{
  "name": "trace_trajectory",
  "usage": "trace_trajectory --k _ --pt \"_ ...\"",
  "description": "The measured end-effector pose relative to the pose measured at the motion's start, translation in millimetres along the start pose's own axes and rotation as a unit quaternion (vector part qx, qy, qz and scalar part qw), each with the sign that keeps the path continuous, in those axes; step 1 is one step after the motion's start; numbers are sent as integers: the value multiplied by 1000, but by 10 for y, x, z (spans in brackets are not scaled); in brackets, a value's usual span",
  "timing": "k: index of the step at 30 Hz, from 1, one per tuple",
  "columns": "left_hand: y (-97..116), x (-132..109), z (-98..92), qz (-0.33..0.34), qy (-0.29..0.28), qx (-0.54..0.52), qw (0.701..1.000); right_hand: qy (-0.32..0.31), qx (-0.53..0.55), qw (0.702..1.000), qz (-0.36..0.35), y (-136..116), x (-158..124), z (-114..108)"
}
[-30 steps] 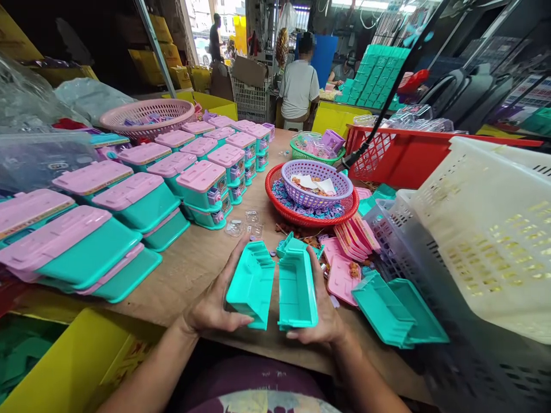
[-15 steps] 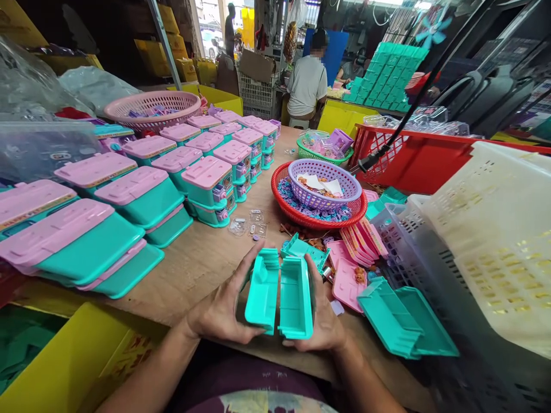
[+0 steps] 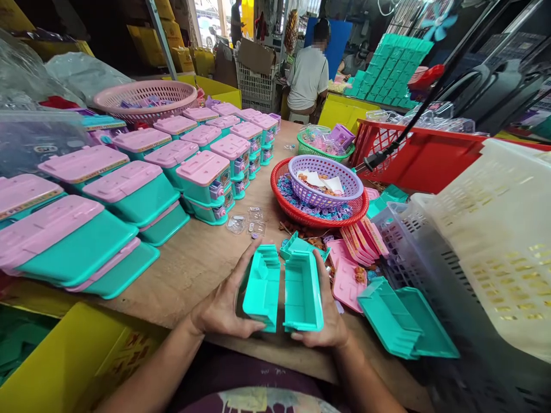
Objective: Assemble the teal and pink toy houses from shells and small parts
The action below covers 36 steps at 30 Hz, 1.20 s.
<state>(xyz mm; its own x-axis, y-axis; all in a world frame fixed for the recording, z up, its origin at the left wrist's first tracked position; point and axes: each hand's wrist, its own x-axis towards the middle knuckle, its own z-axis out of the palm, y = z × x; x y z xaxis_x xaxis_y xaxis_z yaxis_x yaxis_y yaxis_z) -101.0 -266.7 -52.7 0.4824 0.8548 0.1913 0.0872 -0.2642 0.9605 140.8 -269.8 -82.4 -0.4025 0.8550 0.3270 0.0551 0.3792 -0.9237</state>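
Near the table's front edge, my left hand (image 3: 224,310) grips a teal plastic box half (image 3: 263,287) between thumb and fingers. A matching teal box half (image 3: 303,291) is in my right hand (image 3: 329,321), its hollow side facing up and inward. The two halves stand side by side with a narrow gap between them. Just beyond them lies another teal part (image 3: 301,246). Pink lids (image 3: 348,281) rest to the right of my right hand, with more teal box parts (image 3: 391,321) beside them.
Stacked teal boxes with pink lids (image 3: 204,167) fill the table's left side. Small clear plastic pieces (image 3: 236,223) lie mid-table. A purple basket (image 3: 326,198) sits inside a red basket (image 3: 275,201). White crates (image 3: 495,241) border the right; a yellow carton (image 3: 77,350) stands lower left. A person (image 3: 307,77) sits farther back.
The gap between the two teal halves has widened slightly. My right hand has shifted right and tipped its half more open to view. Both hands keep their hold.
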Motion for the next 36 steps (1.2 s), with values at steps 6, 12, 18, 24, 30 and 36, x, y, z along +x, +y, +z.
trace_trajectory --k 6,12,18,24,30,36 --pt "8 17 16 -9 -5 -13 1000 -7 -94 995 -18 31 -7 1" --pt "-11 16 35 -6 -3 -15 1000 -18 -139 990 -15 58 -24 3" --pt "-29 10 53 -10 -2 -11 1000 -24 -148 989 -14 53 -18 13" --pt "-72 0 107 -21 4 -19 1000 -12 -126 992 -11 107 -11 62" --pt "-81 3 152 -19 -2 5 1000 -22 -100 995 11 141 -5 83" --pt "-71 15 138 -32 -2 -3 999 -46 -121 992 7 227 -34 36"
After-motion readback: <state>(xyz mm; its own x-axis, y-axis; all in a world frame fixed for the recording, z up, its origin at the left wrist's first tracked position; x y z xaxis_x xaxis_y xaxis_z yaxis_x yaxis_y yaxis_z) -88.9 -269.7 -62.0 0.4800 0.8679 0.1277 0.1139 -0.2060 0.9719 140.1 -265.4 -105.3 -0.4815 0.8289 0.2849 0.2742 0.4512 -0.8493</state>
